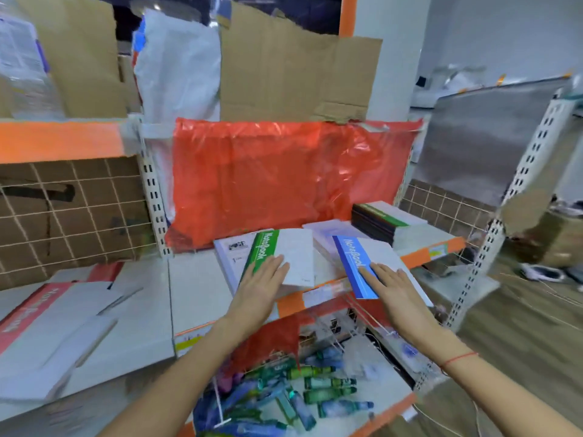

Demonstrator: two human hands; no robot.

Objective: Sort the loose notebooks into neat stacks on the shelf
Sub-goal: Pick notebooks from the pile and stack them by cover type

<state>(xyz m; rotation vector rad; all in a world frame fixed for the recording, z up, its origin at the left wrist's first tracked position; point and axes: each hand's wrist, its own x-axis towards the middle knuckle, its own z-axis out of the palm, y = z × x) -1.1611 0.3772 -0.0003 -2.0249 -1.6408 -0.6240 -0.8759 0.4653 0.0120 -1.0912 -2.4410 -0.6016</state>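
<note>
A green-spined notebook [290, 247] lies on top of a white booklet [230, 257] at the middle of the shelf [195, 288]. My left hand [263, 280] rests flat on it with straight fingers. To its right a blue-spined notebook [362, 257] lies tilted over the shelf's front edge, and my right hand [391, 282] presses flat on it. Behind it sit pale notebooks [328, 231] and a neat stack [385, 225] with a green-spined top at the back right. A red-spined notebook [41, 307] lies on the left shelf.
A red plastic sheet [284, 178] hangs behind the shelf, with cardboard [284, 74] above it. A wire grid [69, 209] backs the left bay. Below the shelf, a lower tray [391, 392] holds several green and blue tubes [315, 386]. A perforated upright [492, 244] stands at the right.
</note>
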